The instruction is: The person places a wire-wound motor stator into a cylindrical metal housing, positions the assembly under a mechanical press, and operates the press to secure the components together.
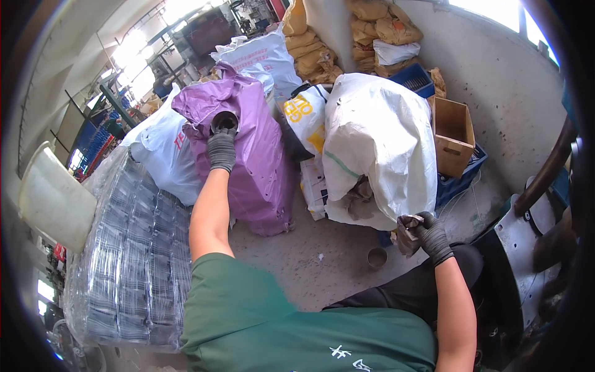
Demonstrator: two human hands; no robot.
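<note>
My left hand (pixel 222 150), in a dark grey glove, reaches forward over a purple sack (pixel 257 161). It grips a dark, round, hollow cup-like piece (pixel 225 118) whose open end faces up; whether it has a bottom cannot be made out. On the right, my gloved right hand (pixel 436 239) is closed on a crumpled grey-brown rag (pixel 407 237), at the lower corner of a large white sack (pixel 384 124). Similar grey-brown material (pixel 358 199) shows through an opening in that sack. A small metal cup-like piece (pixel 376 258) stands on the floor near my knee.
Plastic-wrapped stacked goods (pixel 133 266) and a white bucket (pixel 52 195) are on the left. Behind stand a light blue sack (pixel 164 152), a white-and-yellow bag (pixel 305 115) and brown sacks (pixel 313 56). A wooden box (pixel 452 133) sits on a blue crate; machinery (pixel 527 248) is at right.
</note>
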